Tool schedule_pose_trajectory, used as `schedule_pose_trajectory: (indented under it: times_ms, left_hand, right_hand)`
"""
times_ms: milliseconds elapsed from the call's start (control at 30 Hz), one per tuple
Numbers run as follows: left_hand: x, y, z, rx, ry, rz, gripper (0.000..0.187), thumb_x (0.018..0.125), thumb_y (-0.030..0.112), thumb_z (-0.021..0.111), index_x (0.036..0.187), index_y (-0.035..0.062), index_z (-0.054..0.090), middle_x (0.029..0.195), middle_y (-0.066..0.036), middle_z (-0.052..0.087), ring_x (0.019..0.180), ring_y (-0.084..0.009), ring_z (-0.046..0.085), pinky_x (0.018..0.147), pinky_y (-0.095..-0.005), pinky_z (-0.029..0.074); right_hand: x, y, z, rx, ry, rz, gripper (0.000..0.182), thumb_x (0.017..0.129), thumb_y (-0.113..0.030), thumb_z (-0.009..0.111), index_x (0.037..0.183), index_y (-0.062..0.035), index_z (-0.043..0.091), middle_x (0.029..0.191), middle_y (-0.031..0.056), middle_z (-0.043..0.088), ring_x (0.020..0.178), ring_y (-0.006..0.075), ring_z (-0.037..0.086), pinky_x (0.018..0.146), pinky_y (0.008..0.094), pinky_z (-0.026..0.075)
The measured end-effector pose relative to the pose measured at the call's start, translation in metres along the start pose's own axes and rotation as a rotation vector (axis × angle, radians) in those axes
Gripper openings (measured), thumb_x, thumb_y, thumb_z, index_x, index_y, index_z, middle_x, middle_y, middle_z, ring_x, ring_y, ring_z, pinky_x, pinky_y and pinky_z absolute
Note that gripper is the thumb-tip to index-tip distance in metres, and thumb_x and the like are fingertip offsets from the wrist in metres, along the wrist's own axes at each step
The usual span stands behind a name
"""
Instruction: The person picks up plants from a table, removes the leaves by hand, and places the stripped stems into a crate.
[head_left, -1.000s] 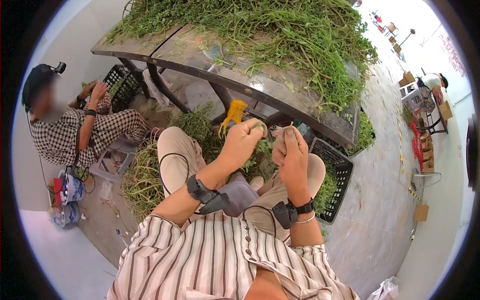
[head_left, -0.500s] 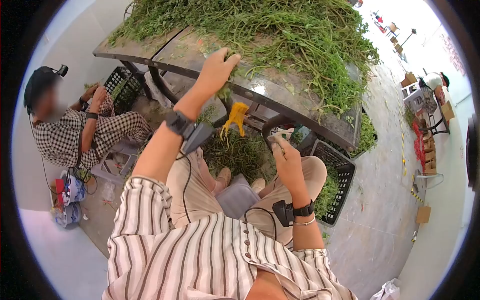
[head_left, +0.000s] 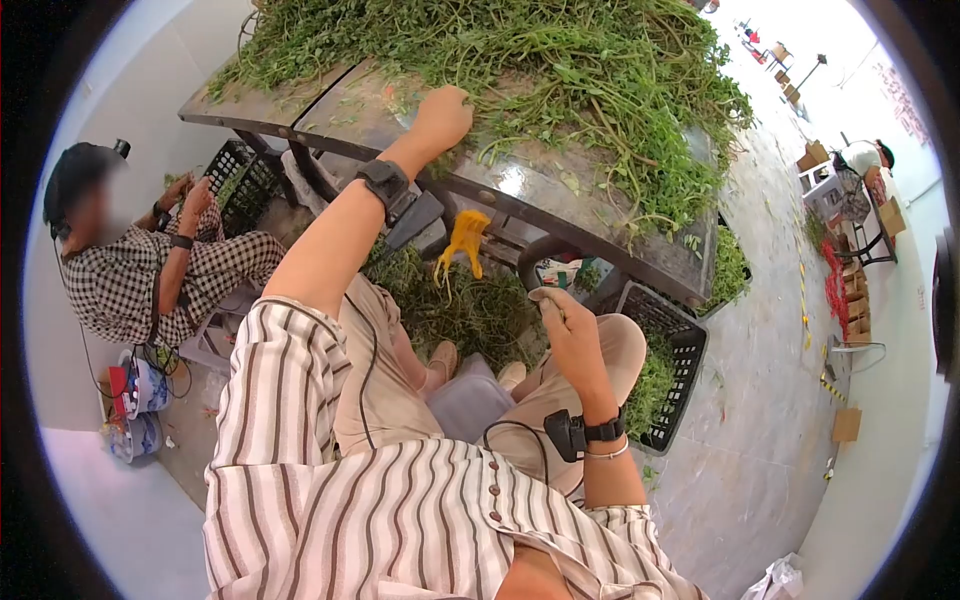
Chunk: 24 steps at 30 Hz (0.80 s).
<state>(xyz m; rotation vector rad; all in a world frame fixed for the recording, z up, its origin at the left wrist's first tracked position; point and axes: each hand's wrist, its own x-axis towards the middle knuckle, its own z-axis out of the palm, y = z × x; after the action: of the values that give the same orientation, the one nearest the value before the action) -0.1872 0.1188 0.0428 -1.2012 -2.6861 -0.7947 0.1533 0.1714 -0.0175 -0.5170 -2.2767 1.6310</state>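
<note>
My left hand (head_left: pixel 443 120) reaches over the table's near edge, fingers curled at the fringe of a big heap of leafy green stems (head_left: pixel 610 110). Its fingertips face away, so whatever they may hold is hidden. Lower and to the right, my right hand (head_left: pixel 572 335) is closed in front of my knee, thumb against the fingers. Anything in that grip is too small to make out. The heap covers much of the dark metal table (head_left: pixel 345 110). A yellow cloth-like thing (head_left: pixel 465 243) hangs below the table edge between my hands.
Cut stems (head_left: pixel 470 315) lie on the floor around my feet. Black crates (head_left: pixel 688 355) of greens stand to the right beside the table leg. At the left sits a person in a checked shirt (head_left: pixel 120 285), near another black crate (head_left: pixel 238 165). A gray stool-like object (head_left: pixel 465 400) is between my legs.
My left hand has moved forward from the table edge toward the heap, and greens seen hanging below it no longer show. My right hand has shifted slightly down.
</note>
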Motion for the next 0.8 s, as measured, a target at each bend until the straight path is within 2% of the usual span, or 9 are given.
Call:
schedule_pose_trajectory:
  times_ms: [67,300,367,400,467,500,567,667,800]
  left_hand:
    - [0.001,-0.004,0.001,0.041,0.182,0.047,0.026,0.083,0.018,0.057,0.093,-0.0055,0.062,0.090,-0.025,0.062,0.090,-0.0419,0.057,0.079,-0.0471,0.046]
    - [-0.011,0.014,-0.036,-0.142,0.438,0.087,0.030,0.089,0.025,0.052,0.093,-0.0032,0.061,0.075,-0.019,0.060,0.071,-0.0368,0.057,0.069,-0.0433,0.044]
    - [-0.028,0.032,-0.051,-0.295,0.293,0.010,0.031,0.091,0.029,0.053,0.097,0.0000,0.062,0.069,-0.011,0.059,0.064,-0.0219,0.054,0.063,-0.0344,0.044]
    - [-0.036,0.038,-0.053,-0.295,0.292,0.011,0.031,0.091,0.029,0.053,0.097,0.0000,0.062,0.069,-0.011,0.059,0.064,-0.0219,0.054,0.063,-0.0344,0.044]
    - [-0.054,0.051,-0.054,-0.594,0.122,-0.190,0.026,0.090,0.028,0.057,0.097,0.0047,0.064,0.067,-0.003,0.057,0.062,-0.0097,0.047,0.057,-0.0270,0.043]
    - [-0.065,0.057,-0.053,-0.595,0.119,-0.190,0.026,0.090,0.028,0.057,0.097,0.0047,0.064,0.067,-0.003,0.057,0.062,-0.0097,0.047,0.057,-0.0270,0.043]
    - [-0.087,0.071,-0.050,-0.765,-0.013,-0.220,0.020,0.089,0.026,0.059,0.100,0.0102,0.064,0.074,0.002,0.059,0.067,-0.0047,0.051,0.055,-0.0226,0.043]
    - [-0.118,0.086,-0.031,-1.104,-0.206,-0.334,0.020,0.088,0.022,0.060,0.105,0.0114,0.061,0.081,0.004,0.060,0.073,-0.0059,0.055,0.057,-0.0205,0.045]
    - [-0.153,0.111,-0.019,-1.203,-0.434,-0.370,0.022,0.089,0.018,0.057,0.109,0.0095,0.057,0.094,0.002,0.059,0.082,-0.0060,0.056,0.062,-0.0203,0.046]
  right_hand:
    - [0.000,0.000,0.001,0.012,0.008,-0.027,0.024,0.094,-0.015,0.048,0.108,0.0028,0.057,0.083,0.0114,0.060,0.072,0.0154,0.051,0.070,0.0276,0.044]
    - [-0.002,-0.004,0.001,0.025,-0.011,0.037,0.024,0.094,-0.015,0.048,0.107,0.0025,0.058,0.074,0.0083,0.054,0.066,0.0113,0.045,0.062,0.0258,0.041]
    - [0.000,-0.002,0.001,0.074,-0.011,0.065,0.022,0.094,-0.015,0.048,0.105,0.0009,0.060,0.070,0.0040,0.051,0.063,0.0084,0.040,0.058,0.0242,0.037]
    - [0.001,-0.001,0.002,0.075,-0.011,0.066,0.022,0.094,-0.015,0.048,0.105,0.0009,0.060,0.070,0.0040,0.051,0.063,0.0084,0.040,0.058,0.0242,0.037]
    - [0.004,0.000,0.003,0.240,-0.021,0.077,0.023,0.095,-0.016,0.048,0.106,0.0003,0.060,0.070,0.0009,0.052,0.061,0.0071,0.042,0.056,0.0228,0.036]
    - [0.005,-0.002,0.000,0.241,-0.019,0.079,0.023,0.095,-0.016,0.048,0.106,0.0003,0.060,0.070,0.0009,0.052,0.061,0.0071,0.042,0.056,0.0228,0.036]
    - [0.007,-0.006,-0.007,0.628,-0.127,0.259,0.025,0.095,-0.015,0.046,0.110,0.0015,0.058,0.073,0.0009,0.055,0.063,0.0094,0.050,0.058,0.0240,0.042]
    - [0.011,-0.006,-0.001,0.896,-0.071,0.207,0.027,0.096,-0.013,0.043,0.115,0.0024,0.053,0.084,0.0062,0.060,0.075,0.0161,0.060,0.066,0.0285,0.051]
    - [0.020,-0.016,0.008,1.067,-0.008,0.251,0.028,0.096,-0.013,0.041,0.119,0.0011,0.049,0.100,0.0109,0.061,0.089,0.0221,0.063,0.080,0.0348,0.054]
